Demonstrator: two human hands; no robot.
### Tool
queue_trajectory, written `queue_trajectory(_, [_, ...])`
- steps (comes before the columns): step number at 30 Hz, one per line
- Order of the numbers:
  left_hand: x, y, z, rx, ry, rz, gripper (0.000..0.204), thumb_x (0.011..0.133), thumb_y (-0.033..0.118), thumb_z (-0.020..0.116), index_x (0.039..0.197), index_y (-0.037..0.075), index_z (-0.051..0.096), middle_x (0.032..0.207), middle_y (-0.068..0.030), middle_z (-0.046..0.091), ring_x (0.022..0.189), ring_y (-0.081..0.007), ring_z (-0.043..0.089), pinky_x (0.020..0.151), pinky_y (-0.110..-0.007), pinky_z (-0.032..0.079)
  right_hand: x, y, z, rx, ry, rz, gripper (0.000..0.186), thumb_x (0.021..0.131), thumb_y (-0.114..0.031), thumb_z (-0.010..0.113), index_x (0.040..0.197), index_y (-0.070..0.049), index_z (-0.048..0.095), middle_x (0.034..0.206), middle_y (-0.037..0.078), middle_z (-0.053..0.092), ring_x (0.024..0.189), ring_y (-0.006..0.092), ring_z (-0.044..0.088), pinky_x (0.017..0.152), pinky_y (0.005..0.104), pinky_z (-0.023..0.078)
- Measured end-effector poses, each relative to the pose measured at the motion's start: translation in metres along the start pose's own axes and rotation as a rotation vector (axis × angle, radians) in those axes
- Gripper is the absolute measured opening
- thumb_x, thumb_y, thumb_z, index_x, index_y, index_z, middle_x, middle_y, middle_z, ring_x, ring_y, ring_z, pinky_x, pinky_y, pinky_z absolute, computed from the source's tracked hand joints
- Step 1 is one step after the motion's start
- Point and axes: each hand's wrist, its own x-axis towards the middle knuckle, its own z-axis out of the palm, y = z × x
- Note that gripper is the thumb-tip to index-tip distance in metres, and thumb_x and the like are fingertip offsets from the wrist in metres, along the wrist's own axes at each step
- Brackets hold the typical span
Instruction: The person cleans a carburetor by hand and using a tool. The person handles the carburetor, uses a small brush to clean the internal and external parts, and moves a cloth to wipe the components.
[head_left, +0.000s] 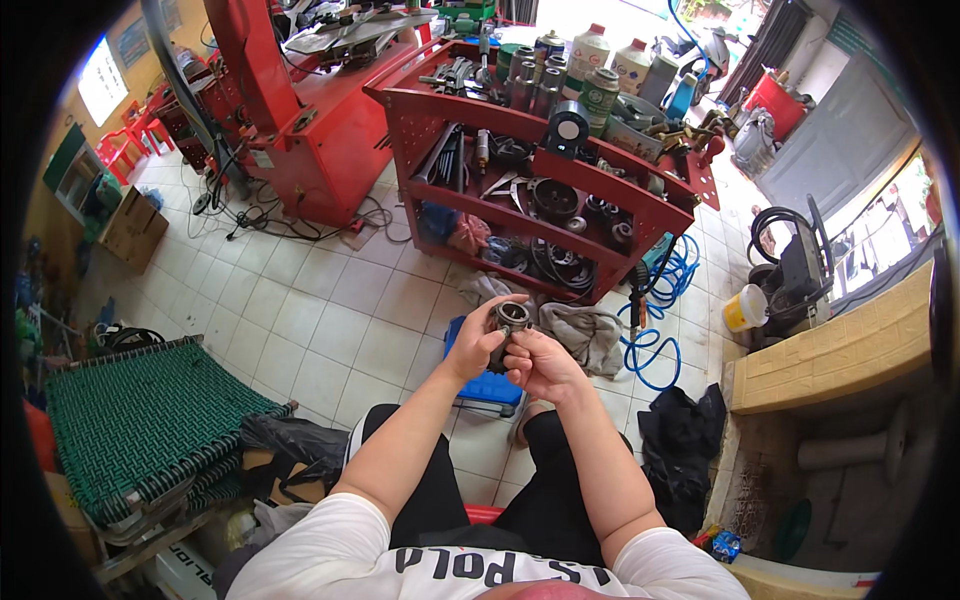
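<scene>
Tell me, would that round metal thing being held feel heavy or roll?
The metal part is probably heavy for its size, looking thick-walled. Its round rim suggests it might roll on its side. It seems stiff, unbent between the left hand and right hand.

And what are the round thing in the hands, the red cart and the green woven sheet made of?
The round thing is probably dark metal; its rim shines grey. The red cart looks like painted sheet metal, with thin panels and small holes. The green woven sheet may be plastic strands, tightly crossed and slightly glossy, but could be cord.
</scene>
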Motion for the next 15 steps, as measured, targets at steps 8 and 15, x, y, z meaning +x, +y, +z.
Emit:
queue_trajectory(8, [0.006, -0.008, 0.002, -0.132, 0.070, -0.271, 0.079, 0.091, 0.057, 0.054, 0.144, -0.002, 0.057, 0.106, -0.0084, 0.070, 0.088, -0.0193, 0.071, 0.083, -0.041, 0.060, -0.011, -0.013, 0.013, -0.577, 0.341, -0.241, 0.017, 0.104, -0.025, 0.069, 0.098, -0.010, 0.064, 0.072, -0.004, 0.060, 0.061, 0.0082, 0.057, 0.059, 0.0294, 0.052])
queue_trajectory(15, [0.015, -0.016, -0.007, -0.278, 0.094, -0.656, 0.080, 0.095, 0.071, 0.033, 0.119, 0.002, 0.066, 0.090, -0.0106, 0.071, 0.071, -0.0247, 0.068, 0.065, -0.042, 0.058, -0.008, -0.015, 0.007, -1.520, 0.473, -1.088, 0.037, 0.073, -0.010, 0.080, 0.109, -0.006, 0.070, 0.118, 0.014, 0.066, 0.114, 0.0380, 0.058, 0.096, 0.0469, 0.051])
